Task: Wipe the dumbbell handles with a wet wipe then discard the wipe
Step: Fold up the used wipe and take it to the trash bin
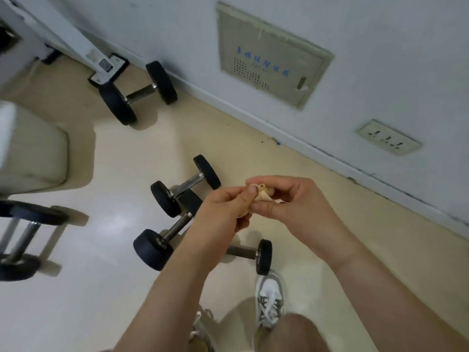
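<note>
A small crumpled wet wipe (262,193) is pinched between both hands above the floor. My left hand (223,212) holds its lower left part, and my right hand (286,199) pinches its top with thumb and fingers. Below the hands lie three small black dumbbells: one (186,184) with a steel handle, a second (167,235) crossing under it, and a third (253,254) partly hidden by my left forearm. A larger dumbbell (138,94) lies by the wall at the back.
More dumbbells (20,240) sit at the left edge, beside a cream padded seat (33,153). A white machine frame foot (107,68) stands at the back left. The wall carries a grey panel (271,57) and a socket (388,137). My shoes (269,301) stand below.
</note>
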`<action>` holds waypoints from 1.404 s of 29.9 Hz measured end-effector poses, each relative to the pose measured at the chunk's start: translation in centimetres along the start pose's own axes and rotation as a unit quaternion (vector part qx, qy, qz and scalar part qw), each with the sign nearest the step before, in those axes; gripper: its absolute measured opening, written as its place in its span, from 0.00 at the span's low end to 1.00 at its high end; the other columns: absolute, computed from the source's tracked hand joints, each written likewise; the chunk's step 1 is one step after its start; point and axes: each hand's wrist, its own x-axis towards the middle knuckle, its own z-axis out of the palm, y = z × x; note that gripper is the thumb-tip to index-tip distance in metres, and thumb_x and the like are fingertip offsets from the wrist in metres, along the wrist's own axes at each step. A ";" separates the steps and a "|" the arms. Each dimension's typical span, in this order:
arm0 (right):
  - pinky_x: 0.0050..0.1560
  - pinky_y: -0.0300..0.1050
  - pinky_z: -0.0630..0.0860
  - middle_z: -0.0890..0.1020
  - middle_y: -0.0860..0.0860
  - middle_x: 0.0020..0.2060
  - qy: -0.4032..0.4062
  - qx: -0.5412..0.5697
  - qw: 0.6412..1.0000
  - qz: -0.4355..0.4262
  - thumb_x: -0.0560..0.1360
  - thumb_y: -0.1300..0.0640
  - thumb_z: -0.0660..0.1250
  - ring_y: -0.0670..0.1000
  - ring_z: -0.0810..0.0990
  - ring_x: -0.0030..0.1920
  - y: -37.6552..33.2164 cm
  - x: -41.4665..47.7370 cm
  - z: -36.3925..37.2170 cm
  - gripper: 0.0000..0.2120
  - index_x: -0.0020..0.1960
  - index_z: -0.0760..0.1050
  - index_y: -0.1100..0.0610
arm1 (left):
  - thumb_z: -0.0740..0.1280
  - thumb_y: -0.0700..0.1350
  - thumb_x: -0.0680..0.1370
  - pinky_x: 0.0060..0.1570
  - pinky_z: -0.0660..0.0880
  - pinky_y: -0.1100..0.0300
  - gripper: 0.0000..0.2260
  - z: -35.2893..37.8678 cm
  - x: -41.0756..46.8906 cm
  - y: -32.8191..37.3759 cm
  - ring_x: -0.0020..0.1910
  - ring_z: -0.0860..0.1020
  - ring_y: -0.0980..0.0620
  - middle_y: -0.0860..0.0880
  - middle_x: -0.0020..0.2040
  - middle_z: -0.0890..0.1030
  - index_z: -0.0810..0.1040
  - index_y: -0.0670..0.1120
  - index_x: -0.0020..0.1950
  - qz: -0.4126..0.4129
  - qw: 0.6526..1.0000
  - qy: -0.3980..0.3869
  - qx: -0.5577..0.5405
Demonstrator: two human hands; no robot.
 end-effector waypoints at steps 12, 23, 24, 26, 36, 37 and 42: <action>0.31 0.39 0.73 0.83 0.52 0.34 0.224 0.160 0.961 -0.016 0.72 0.65 0.70 0.48 0.78 0.31 -22.6 -25.0 -8.0 0.04 0.46 0.82 0.60 | 0.74 0.39 0.70 0.41 0.76 0.62 0.12 15.7 -24.8 19.2 0.37 0.77 0.51 0.41 0.37 0.80 0.85 0.54 0.49 0.164 0.977 -0.068 0.119; 0.37 0.42 0.72 0.82 0.54 0.42 0.291 0.273 0.916 -0.030 0.76 0.55 0.66 0.48 0.76 0.37 -26.1 -43.3 -10.1 0.09 0.51 0.82 0.56 | 0.70 0.38 0.74 0.43 0.76 0.54 0.05 26.5 -36.6 19.8 0.37 0.79 0.51 0.44 0.37 0.82 0.75 0.43 0.47 0.136 0.977 -0.147 0.080; 0.38 0.41 0.72 0.82 0.51 0.42 0.310 0.239 0.920 -0.032 0.74 0.56 0.69 0.47 0.76 0.38 -26.1 -44.9 -10.8 0.08 0.52 0.82 0.54 | 0.70 0.37 0.74 0.45 0.75 0.52 0.05 28.0 -37.5 19.7 0.38 0.79 0.49 0.44 0.38 0.81 0.77 0.44 0.47 0.121 0.977 -0.161 0.064; 0.40 0.39 0.74 0.81 0.46 0.41 0.375 0.165 0.911 -0.032 0.71 0.58 0.73 0.46 0.78 0.40 -25.8 -47.9 -12.5 0.11 0.52 0.82 0.49 | 0.71 0.35 0.73 0.45 0.74 0.51 0.05 31.2 -39.1 19.5 0.37 0.78 0.48 0.43 0.37 0.80 0.80 0.44 0.43 0.106 0.975 -0.193 0.040; 0.30 0.38 0.73 0.79 0.57 0.31 0.576 0.258 0.770 -0.092 0.73 0.68 0.67 0.50 0.77 0.29 -18.4 -68.1 -28.5 0.02 0.44 0.77 0.63 | 0.69 0.49 0.70 0.40 0.74 0.58 0.11 54.7 -48.5 10.1 0.41 0.79 0.53 0.45 0.44 0.84 0.85 0.44 0.46 0.076 0.905 -0.394 0.139; 0.30 0.38 0.73 0.78 0.56 0.31 0.589 0.254 0.762 -0.093 0.73 0.69 0.66 0.49 0.76 0.29 -17.1 -70.4 -30.2 0.03 0.44 0.77 0.63 | 0.70 0.47 0.69 0.40 0.74 0.59 0.09 57.2 -49.4 8.6 0.40 0.79 0.53 0.44 0.43 0.84 0.85 0.45 0.46 0.080 0.897 -0.408 0.152; 0.39 0.41 0.77 0.82 0.51 0.35 0.541 0.236 0.805 -0.052 0.73 0.63 0.69 0.46 0.79 0.37 -11.7 -78.6 -37.0 0.04 0.45 0.82 0.58 | 0.72 0.33 0.70 0.33 0.74 0.66 0.05 68.0 -51.6 2.2 0.30 0.76 0.55 0.48 0.31 0.80 0.77 0.37 0.39 0.134 0.884 -0.401 0.201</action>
